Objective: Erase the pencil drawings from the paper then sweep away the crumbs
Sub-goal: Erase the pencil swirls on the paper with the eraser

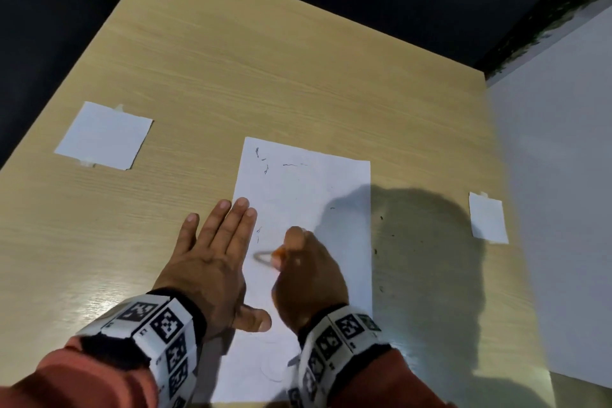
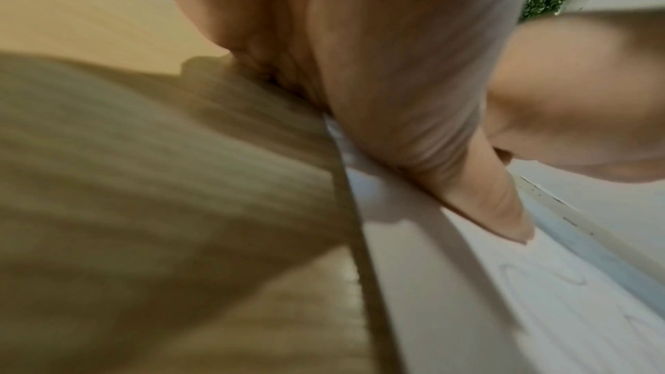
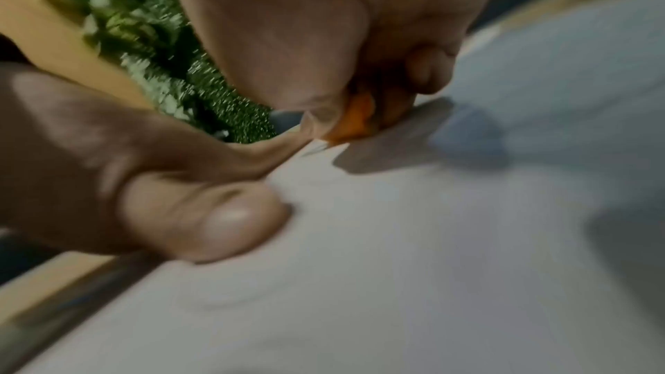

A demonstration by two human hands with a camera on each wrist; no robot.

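My left hand (image 1: pixel 212 258) lay flat, fingers straight, across the left edge of the paper (image 1: pixel 308 189) on the wooden table (image 1: pixel 265 69), thumb resting on the sheet. Just beside it, my right hand (image 1: pixel 306 278) pinched a small orange eraser (image 1: pixel 280 253) against the paper. Dark crumbs (image 1: pixel 265 162) lay scattered over the sheet and the table to its right.

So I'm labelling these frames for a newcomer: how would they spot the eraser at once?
Start at the large white sheet in the middle of the wooden table. The right hand rests on its lower half, and the eraser peeks from those fingertips: the only orange thing on the paper.
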